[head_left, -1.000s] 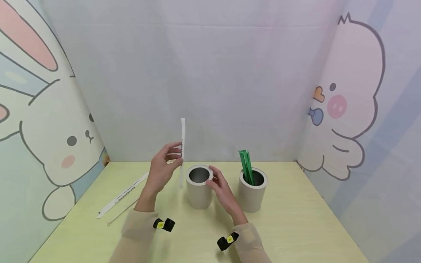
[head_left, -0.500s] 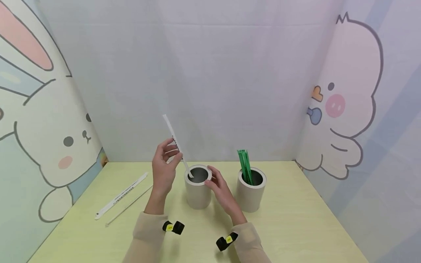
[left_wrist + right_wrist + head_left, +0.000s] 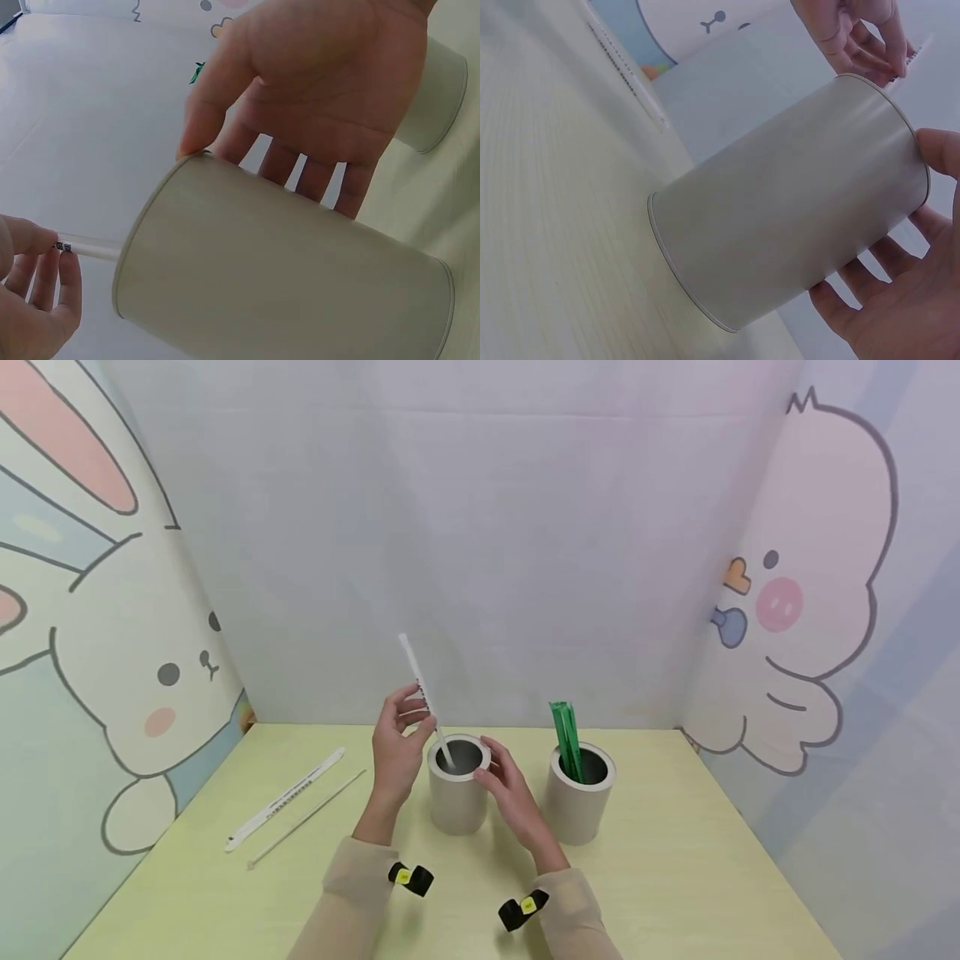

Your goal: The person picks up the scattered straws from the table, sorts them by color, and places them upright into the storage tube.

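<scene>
A slim white paper-wrapped straw [image 3: 417,672] with dark print is pinched between the thumb and fingers of my left hand [image 3: 397,745]. It leans left, and its lower end is inside the mouth of a light grey cylindrical canister [image 3: 457,808]. My right hand [image 3: 514,789] holds this canister from the right, thumb at the rim and fingers spread along the side. The left wrist view shows the straw [image 3: 94,247] passing behind the near rim. In the right wrist view the canister wall [image 3: 787,202] lies against the right hand's fingers [image 3: 866,281].
To the right stands a similar canister [image 3: 576,814] with several green-wrapped sticks [image 3: 567,739] in it. On the table's left lie a white wrapped strip [image 3: 285,799] with print and a thinner pale stick [image 3: 307,818]. A pale curtain [image 3: 480,568] rises behind the table.
My left hand has moved right, and the straw has tilted from upright beside the canister to leaning with its lower end inside the mouth. My right hand keeps its hold.
</scene>
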### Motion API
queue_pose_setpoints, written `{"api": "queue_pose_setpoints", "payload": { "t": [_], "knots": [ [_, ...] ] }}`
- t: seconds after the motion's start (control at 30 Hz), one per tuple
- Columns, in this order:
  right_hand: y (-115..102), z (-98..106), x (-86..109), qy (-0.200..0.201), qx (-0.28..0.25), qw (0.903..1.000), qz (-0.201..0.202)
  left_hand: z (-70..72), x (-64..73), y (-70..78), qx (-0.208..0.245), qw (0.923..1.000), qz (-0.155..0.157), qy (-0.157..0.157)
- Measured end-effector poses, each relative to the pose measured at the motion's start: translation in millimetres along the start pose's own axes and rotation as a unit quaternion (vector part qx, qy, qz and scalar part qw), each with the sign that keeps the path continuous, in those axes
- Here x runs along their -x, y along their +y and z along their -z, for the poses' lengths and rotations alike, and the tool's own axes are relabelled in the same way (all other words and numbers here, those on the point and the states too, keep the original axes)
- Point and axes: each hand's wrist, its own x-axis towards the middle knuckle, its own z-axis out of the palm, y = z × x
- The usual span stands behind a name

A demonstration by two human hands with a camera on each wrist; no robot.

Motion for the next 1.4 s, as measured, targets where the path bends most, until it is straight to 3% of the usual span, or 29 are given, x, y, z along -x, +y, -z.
{"api": "queue_pose_setpoints", "payload": {
  "t": [0.37, 0.67, 1.03, 1.17, 1.3, 1.4],
  "knots": [
    [-0.2, 6.5, 1.2, 0.004, 0.01, 0.9999, -0.007, -10.1, 3.7, -19.7, -0.018, 0.9996, 0.021, -0.012],
    [0.9, 7.3, 1.9, 0.002, 0.004, 1.0, -0.009, -4.0, 2.1, -19.2, -0.044, 0.9983, 0.033, -0.018],
    [0.1, 5.3, 1.9, 0.0, -0.001, 1.0, -0.005, 38.4, -11.0, 3.6, -0.108, 0.9942, -0.001, -0.004],
    [0.1, 2.7, 1.5, -0.009, -0.003, 0.9999, -0.003, 56.2, -13.4, 10.1, -0.134, 0.9907, -0.012, -0.022],
    [0.7, 1.4, 0.9, -0.006, 0.0, 1.0, 0.001, 76.4, -16.9, 13.7, -0.187, 0.9804, -0.021, -0.06],
    [0.7, 1.3, 1.3, -0.003, 0.0, 1.0, 0.003, 94.6, -21.6, 13.9, -0.242, 0.9658, -0.03, -0.089]
  ]
}}
